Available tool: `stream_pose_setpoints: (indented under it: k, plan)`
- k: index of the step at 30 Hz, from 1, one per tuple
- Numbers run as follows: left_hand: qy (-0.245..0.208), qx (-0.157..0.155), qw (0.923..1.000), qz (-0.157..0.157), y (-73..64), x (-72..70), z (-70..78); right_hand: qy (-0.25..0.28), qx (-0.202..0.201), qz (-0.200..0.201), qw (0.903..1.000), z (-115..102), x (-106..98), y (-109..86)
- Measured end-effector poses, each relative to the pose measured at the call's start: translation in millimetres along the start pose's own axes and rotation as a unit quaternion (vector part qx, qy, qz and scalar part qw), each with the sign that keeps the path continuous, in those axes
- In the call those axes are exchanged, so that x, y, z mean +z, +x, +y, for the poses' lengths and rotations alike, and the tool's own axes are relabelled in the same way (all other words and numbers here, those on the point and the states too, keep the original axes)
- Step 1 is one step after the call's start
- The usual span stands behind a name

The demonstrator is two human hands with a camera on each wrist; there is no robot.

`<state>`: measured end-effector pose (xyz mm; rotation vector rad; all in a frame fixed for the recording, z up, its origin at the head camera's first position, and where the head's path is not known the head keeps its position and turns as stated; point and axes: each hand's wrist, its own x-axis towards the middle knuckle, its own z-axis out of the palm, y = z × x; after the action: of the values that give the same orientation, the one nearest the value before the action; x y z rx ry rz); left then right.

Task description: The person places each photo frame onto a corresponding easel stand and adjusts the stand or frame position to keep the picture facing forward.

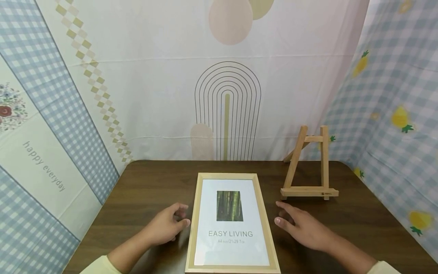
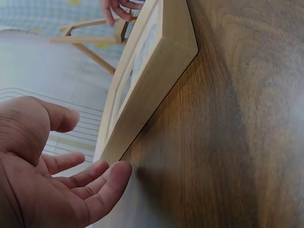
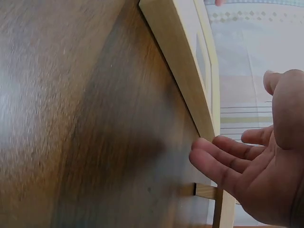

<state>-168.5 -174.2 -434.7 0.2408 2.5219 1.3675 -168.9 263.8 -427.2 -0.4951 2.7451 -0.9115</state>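
Frame lies flat on the table; left hand at nine o'clock, right hand at three, both empty, fingers relaxed. Uneven lifting could swing it into the stand at two.

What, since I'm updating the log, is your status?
Left hand, right hand empty, beside frame. Frame flat, face up. Easel apart, nothing blocking frame.

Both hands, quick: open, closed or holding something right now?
Left hand: open, holding nothing, beside the picture frame.
Right hand: open, holding nothing, on the frame's other side.
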Motion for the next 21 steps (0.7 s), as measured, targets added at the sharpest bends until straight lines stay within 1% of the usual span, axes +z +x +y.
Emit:
stream_pose_setpoints:
  k: [3, 6, 9, 15, 21]
  plan:
    - [-0.017, -0.013, 0.9998, 0.002, -1.2, 1.8, 1.6, 0.072, 0.021, -0.028, 0.9968, 1.4, 2.0, 1.9]
    - [-0.024, -0.020, 0.9995, 0.003, -2.0, 2.8, 2.2, 0.136, 0.045, -0.050, 0.9885, 3.6, 4.1, 2.9]
    - [-0.030, -0.024, 0.9993, 0.000, -1.7, 3.7, 1.4, 0.162, 0.056, -0.060, 0.9835, 4.5, 5.5, 3.6]
    - [-0.046, -0.032, 0.9983, -0.019, 0.0, 6.3, -1.5, 0.193, 0.067, -0.075, 0.9761, 2.9, 7.0, 4.5]
    - [-0.045, -0.039, 0.9978, -0.028, 1.0, 8.9, -1.1, 0.226, 0.073, -0.086, 0.9676, 1.5, 10.8, 4.8]
